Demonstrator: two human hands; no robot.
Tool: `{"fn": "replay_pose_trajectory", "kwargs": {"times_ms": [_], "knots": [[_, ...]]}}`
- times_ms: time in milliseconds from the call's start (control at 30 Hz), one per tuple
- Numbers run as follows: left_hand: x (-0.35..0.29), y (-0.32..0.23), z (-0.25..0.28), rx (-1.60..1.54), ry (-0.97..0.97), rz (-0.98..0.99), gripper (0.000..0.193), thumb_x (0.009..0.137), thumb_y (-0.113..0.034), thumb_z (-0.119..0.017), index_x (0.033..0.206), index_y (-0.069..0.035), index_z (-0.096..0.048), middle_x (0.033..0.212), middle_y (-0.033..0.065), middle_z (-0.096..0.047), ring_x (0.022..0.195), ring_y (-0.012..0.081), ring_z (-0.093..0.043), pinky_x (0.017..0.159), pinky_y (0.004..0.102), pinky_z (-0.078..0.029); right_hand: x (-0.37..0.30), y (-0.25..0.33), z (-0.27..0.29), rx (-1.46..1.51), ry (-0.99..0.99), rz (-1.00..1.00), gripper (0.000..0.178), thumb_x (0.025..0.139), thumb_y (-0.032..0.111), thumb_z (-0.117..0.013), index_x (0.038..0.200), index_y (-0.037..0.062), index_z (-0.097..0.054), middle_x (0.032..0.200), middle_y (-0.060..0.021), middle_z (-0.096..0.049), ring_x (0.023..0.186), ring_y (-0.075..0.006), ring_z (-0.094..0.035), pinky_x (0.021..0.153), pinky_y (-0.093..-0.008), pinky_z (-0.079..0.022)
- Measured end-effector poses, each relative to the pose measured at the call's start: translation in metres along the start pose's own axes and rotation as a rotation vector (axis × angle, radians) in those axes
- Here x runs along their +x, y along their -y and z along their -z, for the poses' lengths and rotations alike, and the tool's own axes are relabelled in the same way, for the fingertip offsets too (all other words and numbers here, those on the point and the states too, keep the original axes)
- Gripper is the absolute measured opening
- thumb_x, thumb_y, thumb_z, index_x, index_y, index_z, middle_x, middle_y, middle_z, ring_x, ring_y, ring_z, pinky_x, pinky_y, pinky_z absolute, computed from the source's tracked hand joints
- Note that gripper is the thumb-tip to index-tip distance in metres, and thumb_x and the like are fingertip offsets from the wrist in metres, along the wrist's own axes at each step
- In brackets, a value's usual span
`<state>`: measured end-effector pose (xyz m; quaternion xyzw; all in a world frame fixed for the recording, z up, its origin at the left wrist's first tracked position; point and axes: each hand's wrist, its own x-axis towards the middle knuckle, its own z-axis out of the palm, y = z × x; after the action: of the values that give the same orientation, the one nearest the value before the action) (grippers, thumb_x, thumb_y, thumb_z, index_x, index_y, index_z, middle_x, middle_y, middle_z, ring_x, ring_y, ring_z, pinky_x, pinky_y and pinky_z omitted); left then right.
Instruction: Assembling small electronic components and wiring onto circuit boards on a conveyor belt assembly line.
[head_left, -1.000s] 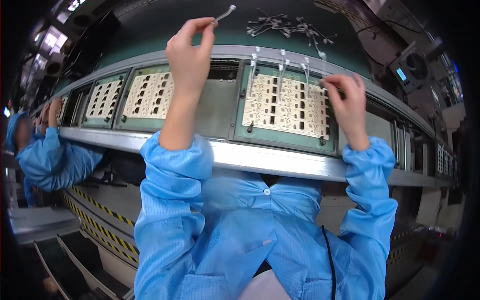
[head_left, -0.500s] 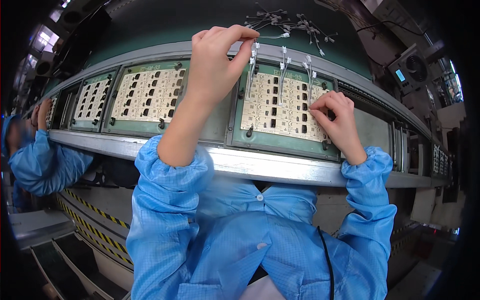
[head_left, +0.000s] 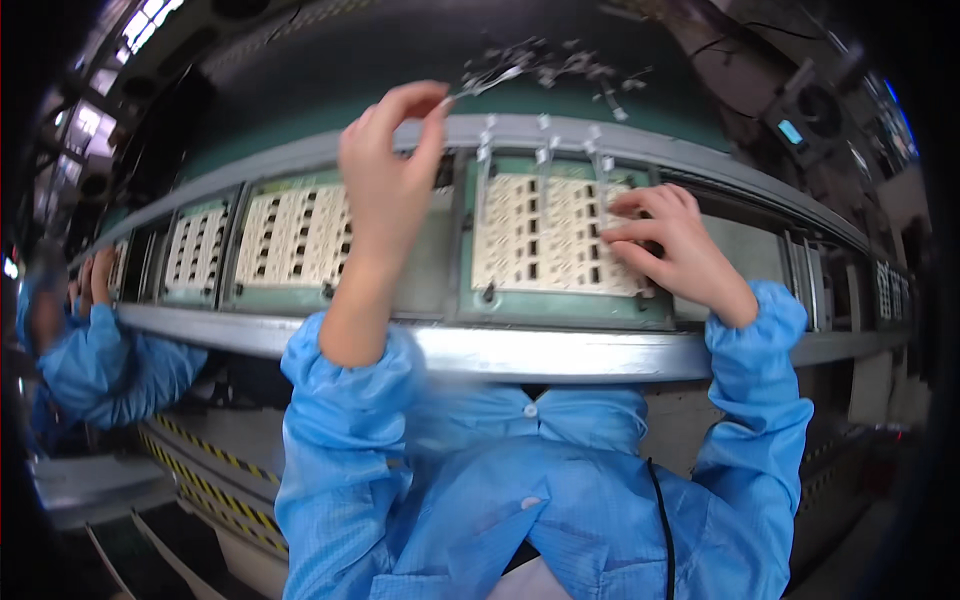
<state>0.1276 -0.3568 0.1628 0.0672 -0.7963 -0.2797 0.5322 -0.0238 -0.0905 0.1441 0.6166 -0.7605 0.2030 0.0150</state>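
Note:
My left hand point(head_left: 395, 165) is raised over the far rail, its thumb and index finger pinched on a short cable point(head_left: 485, 84) with a white connector. The cable points right, toward the pile behind. My right hand point(head_left: 680, 245) is at the right part of a pale circuit board panel point(head_left: 512, 265), fingers apart, fingertips at or just above the board. Whether they touch it is blurred. Three cables lie across the panel's far edge: a left one point(head_left: 484, 185), a middle one point(head_left: 543, 180) and a right one point(head_left: 600, 175), ending near my right fingertips. Rows of black parts stand on the panel.
A green frame point(head_left: 570, 306) holds the panel on a conveyor with a metal front rail point(head_left: 560, 352). Loose cables point(head_left: 560, 65) are heaped on the dark green surface beyond. Another framed panel point(head_left: 290, 235) lies left. Further left, a co-worker's hands point(head_left: 100, 272) are at the line.
The view has shifted, with blur. My left hand has moved left, away from the panel, carrying its cable. My right fingers have spread from a pinch at the right cable.

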Motion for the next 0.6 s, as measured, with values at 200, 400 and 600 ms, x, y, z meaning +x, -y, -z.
{"fn": "replay_pose_trajectory", "kwargs": {"times_ms": [200,400,600], "knots": [[-0.01,0.0,0.005,0.383,0.003,-0.136,0.011,0.082,-0.008,-0.069,0.092,-0.012,-0.069,0.089,-0.0005,-0.069,0.087,0.0174,-0.062,0.087,0.0364,-0.038,0.098,-0.098,-0.022,-0.175,-0.369,-0.156,0.014,0.085,0.018,-0.061,0.093,0.0091,-0.069,0.102,-0.008,-0.062,0.104,-0.0281,-0.057,0.089,-0.0454,-0.041],[-0.042,-0.029,0.021,0.534,0.242,-0.262,0.017,0.076,-0.003,-0.067,0.091,-0.012,-0.067,0.084,-0.0012,-0.067,0.081,0.0177,-0.061,0.085,0.0382,-0.04,0.126,-0.123,-0.047,-0.442,-0.274,-0.178,0.014,0.087,0.015,-0.058,0.094,0.011,-0.07,0.097,-0.0074,-0.064,0.102,-0.0281,-0.058,0.091,-0.0449,-0.04],[-0.079,-0.035,0.016,0.614,0.511,-0.374,0.02,0.072,-0.005,-0.068,0.09,-0.012,-0.064,0.085,-0.0036,-0.066,0.077,0.0148,-0.058,0.082,0.0402,-0.039,0.124,-0.133,-0.011,0.097,-0.735,-0.032,0.019,0.089,0.014,-0.065,0.105,0.005,-0.068,0.104,-0.012,-0.069,0.09,-0.0223,-0.068,0.075,-0.03,-0.052]]}}
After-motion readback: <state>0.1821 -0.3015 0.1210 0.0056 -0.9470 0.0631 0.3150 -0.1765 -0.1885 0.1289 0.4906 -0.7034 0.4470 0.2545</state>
